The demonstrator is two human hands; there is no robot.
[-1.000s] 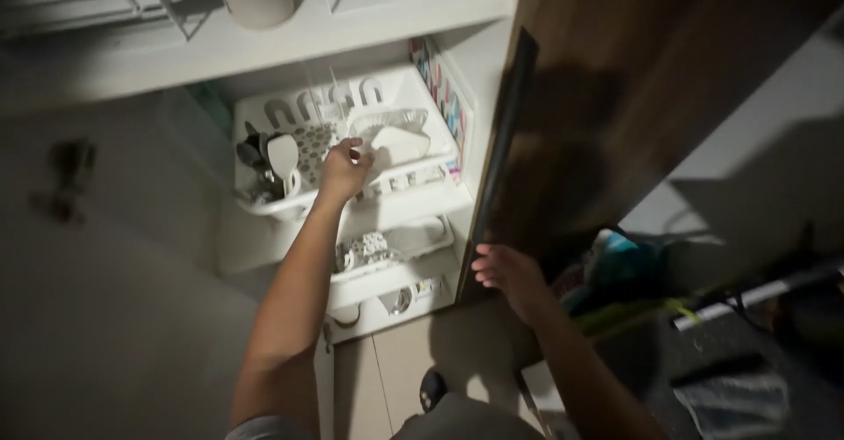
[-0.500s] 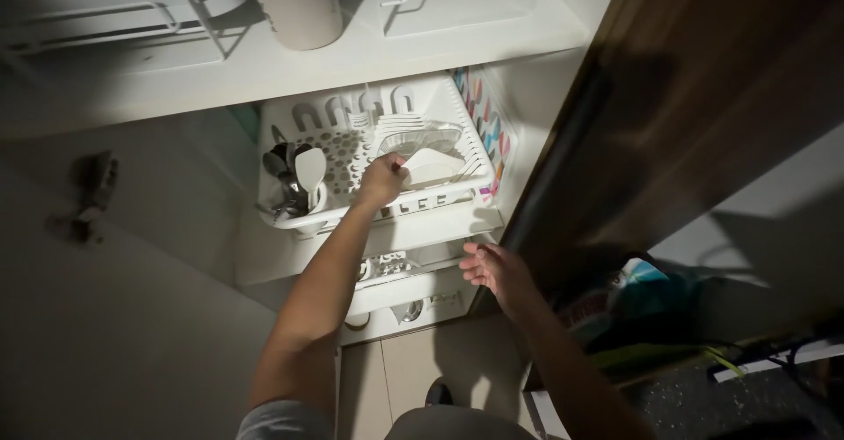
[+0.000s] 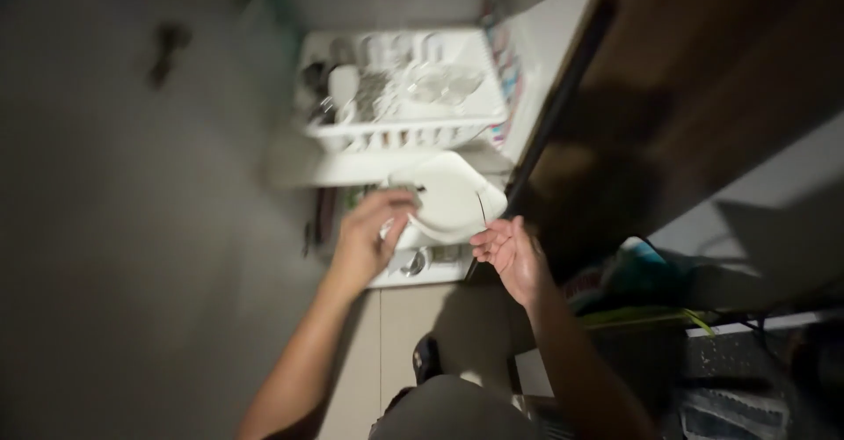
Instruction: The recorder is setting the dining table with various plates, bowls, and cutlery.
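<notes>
My left hand (image 3: 369,238) grips the near left edge of a white squarish plate (image 3: 453,196), held in the air below the white dish rack (image 3: 404,128). My right hand (image 3: 508,251) is open, palm up, just under the plate's right edge by the dark cabinet door (image 3: 563,97). The rack sits on a cupboard shelf and holds a clear glass dish (image 3: 444,81), a white scoop (image 3: 343,84) and other utensils. The view is motion-blurred.
A lower white tray (image 3: 422,266) with small items lies under the hands. The wooden cabinet door stands open on the right. Bags (image 3: 642,273) and a dark countertop (image 3: 756,370) are at lower right. A tiled floor (image 3: 413,326) lies below.
My left hand has drawn the white plate out of the rack and lowered it toward me. My right hand has come up beside it. The camera tilted down.
</notes>
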